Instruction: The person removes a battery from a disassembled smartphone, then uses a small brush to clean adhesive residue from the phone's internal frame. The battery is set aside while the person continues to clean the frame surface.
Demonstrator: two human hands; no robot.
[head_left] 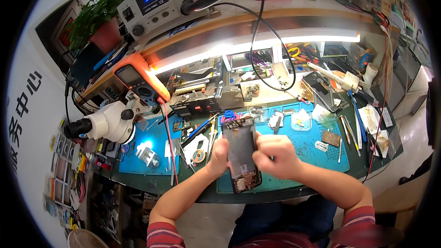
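An opened smartphone body [240, 149], dark inside with small parts along its top and bottom ends, is held upright over the blue work mat [300, 155] near the bench's front. My left hand [218, 158] grips its left edge, with the thumb along that side. My right hand [274, 154] is on its right edge with fingers curled; what the fingertips press on is partly hidden. Blue and pink small items [228, 115] lie just behind the phone.
A microscope [103, 121], lit clamp fixture [148, 157] and orange multimeter [138, 82] stand left. Behind are a grey control station [163, 4], machine [195, 105] and hanging black cable. Right are clear boxes [301, 120], tweezers, tools [350, 138], papers and another opened device [321, 92].
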